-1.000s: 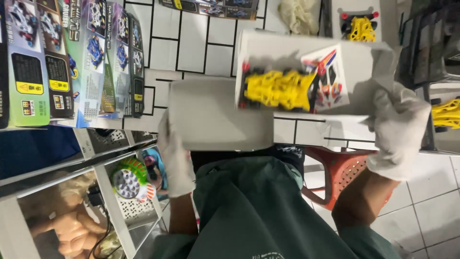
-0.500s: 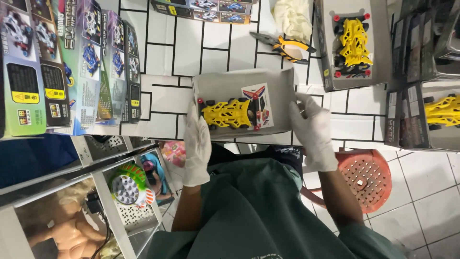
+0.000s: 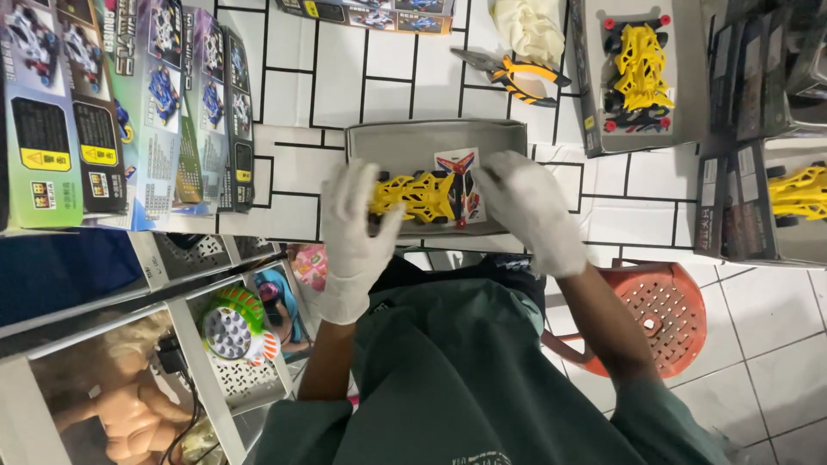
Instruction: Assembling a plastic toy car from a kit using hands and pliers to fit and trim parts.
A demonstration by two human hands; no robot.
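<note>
**Open grey box with a yellow toy car, held between 2 gloved hands**

Centre: a shallow grey box (image 3: 435, 138) lies open on the white tiled surface (image 3: 293, 95). Inside it sit 1 yellow toy car (image 3: 419, 196) and, just beside the car, a sticker sheet (image 3: 465, 172) printed in red, blue and white. The left hand (image 3: 357, 228), in a white glove, is curled over the left end of the car and the box's near wall, fingers closed on the car. The right hand (image 3: 530, 207), also gloved, rests on the box's right end with fingers loosely bent, touching the sticker sheet and the box rim; whether it grips anything cannot be told.

Upper right: a second open grey box (image 3: 680, 77) holds another yellow toy car (image 3: 639, 73) with red wheel hubs. At the right edge, a third box (image 3: 741, 207) holds part of 1 more yellow car (image 3: 797, 194).

Upper centre: orange-handled pliers (image 3: 517, 73) lie near a crumpled pale glove (image 3: 534, 26).

Left: a row of upright retail boxes (image 3: 129, 112), green, blue and purple, with pictures of cars and dark label panels on their faces.

Lower left: a wire shelf (image 3: 198, 344) carries a round green toy (image 3: 231, 323) and a doll (image 3: 121, 413). A red plastic stool (image 3: 663, 314) stands at lower right.
</note>
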